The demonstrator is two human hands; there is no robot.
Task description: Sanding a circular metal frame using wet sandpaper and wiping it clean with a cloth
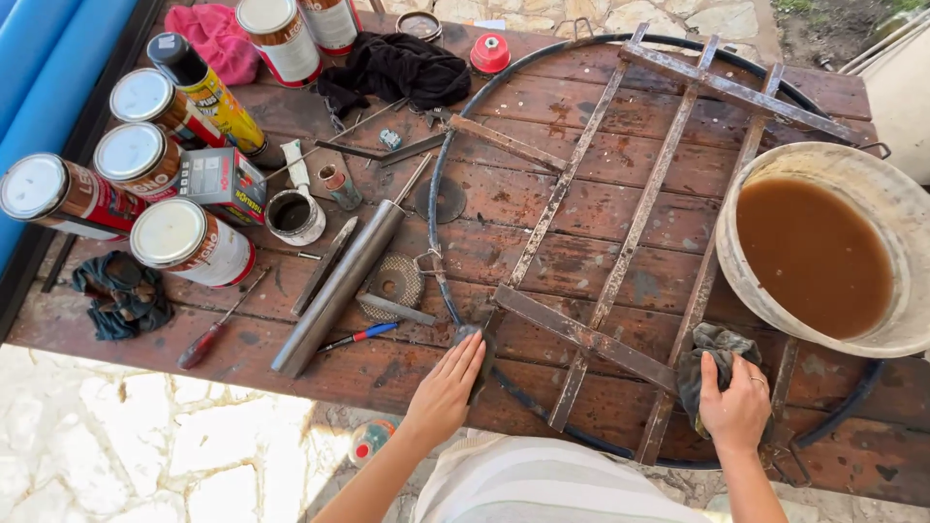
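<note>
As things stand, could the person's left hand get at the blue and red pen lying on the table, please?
Probably yes. The left hand rests on the ring of the metal grate, and the pen lies just to its left on bare table, with nothing between them.

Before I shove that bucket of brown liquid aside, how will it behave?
The bucket looks nearly full, so probably heavy and apt to slosh. It sits on the round metal grate, likely rocking or catching on the bars. It stands near the table edge, so it could tip.
</note>
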